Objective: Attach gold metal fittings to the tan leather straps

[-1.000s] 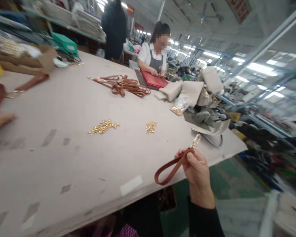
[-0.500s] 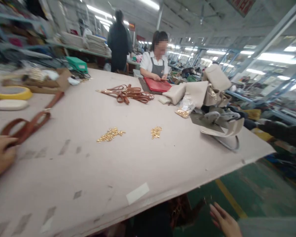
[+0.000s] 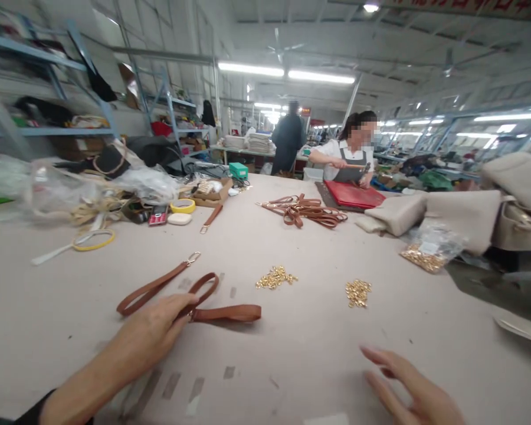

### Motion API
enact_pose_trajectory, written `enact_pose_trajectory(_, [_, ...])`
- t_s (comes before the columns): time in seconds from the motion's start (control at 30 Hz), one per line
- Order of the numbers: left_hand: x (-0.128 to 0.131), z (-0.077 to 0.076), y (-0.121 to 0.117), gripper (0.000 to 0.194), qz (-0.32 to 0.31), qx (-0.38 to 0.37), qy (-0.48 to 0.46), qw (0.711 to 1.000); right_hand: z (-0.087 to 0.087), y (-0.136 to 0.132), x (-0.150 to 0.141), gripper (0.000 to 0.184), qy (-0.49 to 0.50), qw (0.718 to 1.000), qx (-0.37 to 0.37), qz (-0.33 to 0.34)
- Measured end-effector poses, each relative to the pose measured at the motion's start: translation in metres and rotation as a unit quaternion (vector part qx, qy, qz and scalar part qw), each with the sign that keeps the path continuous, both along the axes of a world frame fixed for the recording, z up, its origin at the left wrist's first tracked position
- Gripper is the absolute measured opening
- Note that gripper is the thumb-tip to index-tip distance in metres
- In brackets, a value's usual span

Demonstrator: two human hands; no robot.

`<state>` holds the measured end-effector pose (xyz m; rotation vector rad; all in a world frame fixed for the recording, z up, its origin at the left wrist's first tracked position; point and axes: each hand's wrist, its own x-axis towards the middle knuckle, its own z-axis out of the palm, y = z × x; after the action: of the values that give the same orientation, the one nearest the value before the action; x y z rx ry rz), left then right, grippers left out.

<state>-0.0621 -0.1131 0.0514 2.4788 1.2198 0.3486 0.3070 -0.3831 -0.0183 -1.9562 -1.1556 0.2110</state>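
My left hand (image 3: 161,324) is on the table, closed around a brown leather wrist strap (image 3: 230,313). One loop of brown leather stands up past the fingers and a flatter one points right; part of the metal fitting is hidden by my fingertips. Just beyond this hand lies another brown strap (image 3: 153,290) with a gold clip at its far end. My right hand (image 3: 409,386) hovers over the near right of the table, fingers apart and holding nothing. Farther from it are two piles of small gold metal pieces, a left pile (image 3: 277,277) and a right pile (image 3: 358,293).
A bundle of brown straps (image 3: 307,209) lies ahead. Across the table a person (image 3: 351,150) holds a hammer over a red piece (image 3: 354,193). Beige bags (image 3: 462,218) and a plastic bag of gold pieces (image 3: 429,251) stand right; yellow tape (image 3: 183,206) lies left.
The view has swung left. My right hand has come up from beyond the table's near edge to above the tabletop. My left hand still grips a brown strap.
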Motion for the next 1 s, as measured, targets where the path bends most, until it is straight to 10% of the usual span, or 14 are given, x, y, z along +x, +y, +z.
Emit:
enact_pose_trajectory(0.13, [0.006, 0.003, 0.014, 0.032, 0.028, 0.052, 0.029, 0.998, 0.032, 0.095, -0.048, 0.031, -0.111, 0.981, -0.079, 0.137])
enact_pose_trajectory(0.33, [0.002, 0.010, 0.031, 0.024, 0.048, 0.005, 0.086, 0.995, 0.029, 0.167, -0.051, 0.036, -0.227, 0.954, -0.156, 0.120])
enact_pose_trajectory(0.63, [0.001, 0.013, 0.036, 0.032, 0.067, -0.048, 0.058, 0.995, 0.006, 0.187, -0.042, 0.027, -0.264, 0.953, -0.068, 0.133])
enact_pose_trajectory(0.8, [0.016, 0.027, 0.034, 0.074, 0.088, -0.216, -0.242, 0.942, 0.004, 0.188, -0.038, 0.022, -0.277, 0.949, -0.036, 0.147])
enact_pose_trajectory(1.0, [0.067, 0.047, 0.022, 0.031, 0.020, -0.327, -0.331, 0.885, 0.014, 0.187, -0.046, 0.018, -0.298, 0.946, -0.107, 0.077])
